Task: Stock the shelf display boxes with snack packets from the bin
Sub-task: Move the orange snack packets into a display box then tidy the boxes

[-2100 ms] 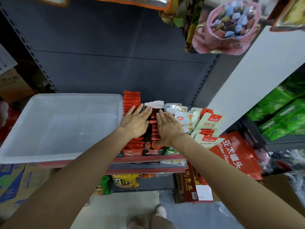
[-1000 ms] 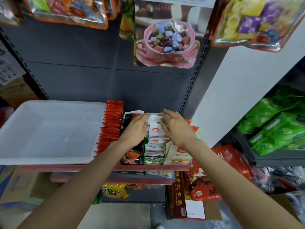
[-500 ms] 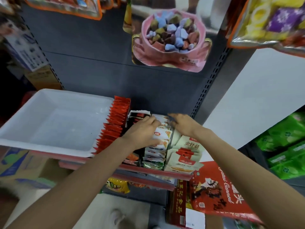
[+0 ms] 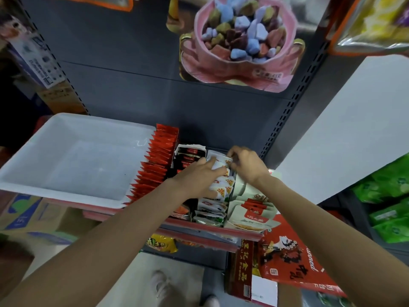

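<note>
A white plastic bin [image 4: 66, 191] stands on the shelf at the left with nothing in it. To its right runs a row of red packets [image 4: 157, 165], then a display box of dark packets [image 4: 188, 155], a row of white snack packets [image 4: 222, 187] and cream packets [image 4: 251, 214]. My left hand [image 4: 197, 178] lies with its fingers apart against the white packets. At the back end of that same row my right hand [image 4: 245, 162] has its fingers curled over the rearmost white packets.
The red shelf edge [image 4: 210, 228] runs under the boxes. Hanging candy bags [image 4: 239, 43] dangle overhead. A white side panel [image 4: 343, 129] stands at the right, with green packets [image 4: 389, 196] past it. Red bags [image 4: 292, 258] and a yellow packet [image 4: 161, 242] sit below.
Both hands have shifted from the dark packet row to the white packet row. My right hand has moved to its rear end and curled its fingers.
</note>
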`<action>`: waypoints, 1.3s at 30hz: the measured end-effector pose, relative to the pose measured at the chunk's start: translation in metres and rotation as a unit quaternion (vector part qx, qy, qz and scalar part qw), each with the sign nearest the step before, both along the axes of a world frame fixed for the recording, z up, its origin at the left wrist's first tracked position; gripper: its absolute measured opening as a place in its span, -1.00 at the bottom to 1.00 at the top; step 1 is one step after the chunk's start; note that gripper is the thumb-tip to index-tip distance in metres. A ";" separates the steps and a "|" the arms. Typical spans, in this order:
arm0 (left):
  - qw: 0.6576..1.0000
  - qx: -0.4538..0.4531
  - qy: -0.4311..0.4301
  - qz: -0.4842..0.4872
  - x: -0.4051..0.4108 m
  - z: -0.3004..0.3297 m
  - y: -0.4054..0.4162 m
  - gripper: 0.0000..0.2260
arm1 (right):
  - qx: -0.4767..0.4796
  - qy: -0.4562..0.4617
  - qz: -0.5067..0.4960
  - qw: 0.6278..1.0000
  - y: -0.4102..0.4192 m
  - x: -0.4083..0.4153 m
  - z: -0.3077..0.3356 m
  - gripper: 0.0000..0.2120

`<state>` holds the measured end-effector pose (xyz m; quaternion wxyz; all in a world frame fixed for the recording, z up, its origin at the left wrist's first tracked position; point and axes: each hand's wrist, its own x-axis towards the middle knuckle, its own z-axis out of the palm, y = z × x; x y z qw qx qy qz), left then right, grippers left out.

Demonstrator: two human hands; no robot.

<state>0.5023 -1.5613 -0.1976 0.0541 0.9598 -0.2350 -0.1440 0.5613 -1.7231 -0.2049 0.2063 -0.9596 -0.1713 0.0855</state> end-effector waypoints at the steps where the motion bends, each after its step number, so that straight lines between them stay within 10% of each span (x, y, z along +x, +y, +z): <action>1: 1.000 0.009 0.015 0.000 0.003 0.001 -0.002 -0.53 | 0.001 -0.004 -0.002 1.000 0.002 0.001 -0.001 -0.86; 13: 0.997 -0.066 -0.031 -0.008 -0.006 -0.011 0.009 -0.66 | -0.024 -0.126 -0.003 0.992 0.007 0.001 -0.014 -0.81; 22: 0.994 -0.035 0.065 0.085 0.013 -0.007 -0.005 -0.10 | -0.006 -0.057 0.010 0.998 0.002 0.010 -0.015 -0.79; 39: 0.997 0.006 0.043 0.064 0.013 -0.005 -0.003 -0.41 | 0.041 -0.060 -0.004 0.997 0.001 0.008 -0.020 -0.80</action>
